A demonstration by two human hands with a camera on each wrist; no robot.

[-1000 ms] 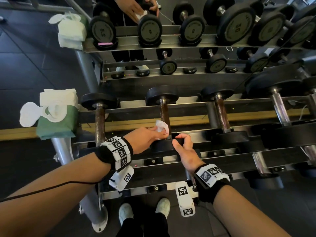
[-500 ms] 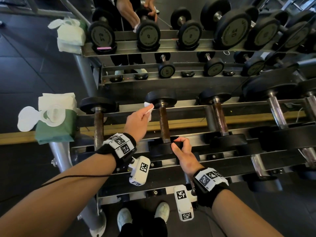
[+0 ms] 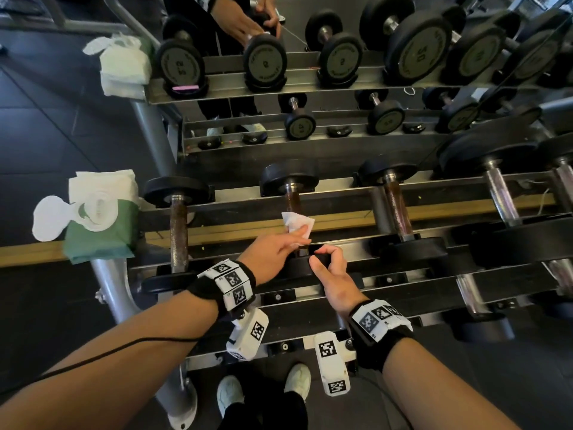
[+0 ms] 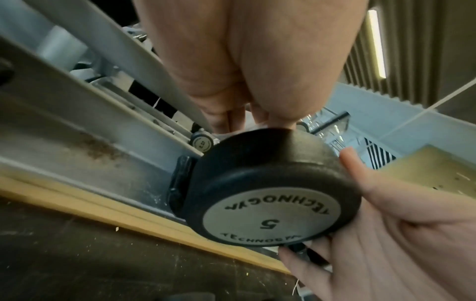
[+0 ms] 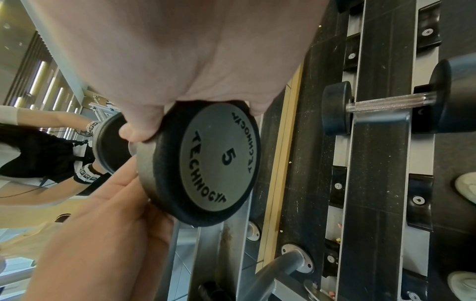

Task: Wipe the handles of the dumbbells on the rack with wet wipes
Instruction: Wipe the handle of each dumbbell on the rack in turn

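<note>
Dumbbell (image 3: pixel 291 193): sits on rack (image 3: pixel 341 206), end cap reads "TECHNOGYM 5".
Left hand (image 3: pixel 273 252): your fingers pinch the wet wipe (image 3: pixel 297 224) against its rusty handle, seemingly.
Right hand (image 3: pixel 333 274): you're gripping the near head.
Wipes pack (image 3: pixel 99 234): left rack end.

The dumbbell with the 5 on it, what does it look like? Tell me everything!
The dumbbell has round black rubbery ends with a grey cap reading TECHNOGYM and 5. Its brownish handle looks rusty. It lies across the rack rails. The right hand grips the near end; the left hand presses a white wipe on the handle.
</note>
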